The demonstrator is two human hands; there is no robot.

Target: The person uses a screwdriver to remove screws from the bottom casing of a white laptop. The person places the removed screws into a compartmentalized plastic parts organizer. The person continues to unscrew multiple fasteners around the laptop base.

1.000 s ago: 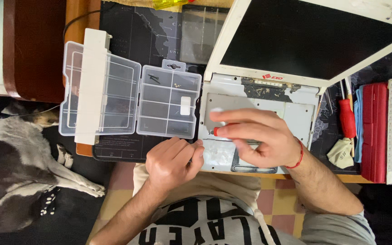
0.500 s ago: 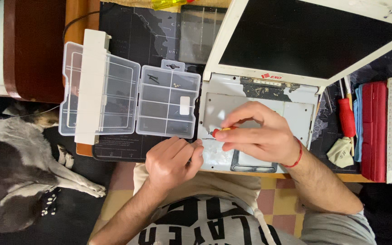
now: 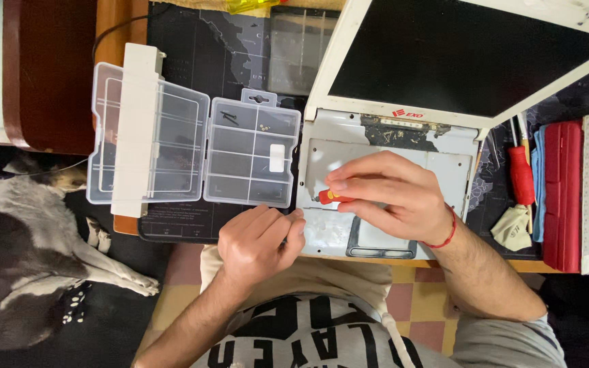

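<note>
Laptop (image 3: 403, 146): a white, opened machine with its keyboard removed is laid at the 1 o'clock part of the desk; the dark screen is tilted away toward 12 o'clock, and the bare grey base plate is exposed beneath it.
Desk mat (image 3: 240, 61): a dark mat is spread under the laptop and the boxes; its near edge is met at 6 o'clock by the person's lap.
Dog (image 3: 28, 266): a grey and white dog is stretched on the floor at 8 o'clock, well apart from the desk work.
Large organiser (image 3: 148, 133): a clear compartment box is set at 10 o'clock, with a white block laid across it.
Small organiser (image 3: 253, 153): a clear box is opened just beside the laptop's left edge; a few small dark screws are seen in its upper compartments.
Red case (image 3: 562, 197): it is stood at 3 o'clock, beside a red-handled tool (image 3: 521, 174) and a crumpled cloth (image 3: 512, 228).
Right hand (image 3: 393, 197): it is curled narrowly over the base plate, and the small red screwdriver (image 3: 332, 197) is pinched between thumb and fingertips, lying level and pointing toward 9 o'clock.
Left hand (image 3: 257, 245): it is loosely curled, nothing is held; the fingertips are pressed against the laptop's near left corner.
Open room: little bare plate is left around the right hand; free mat is found only at 11 o'clock above the small organiser.
</note>
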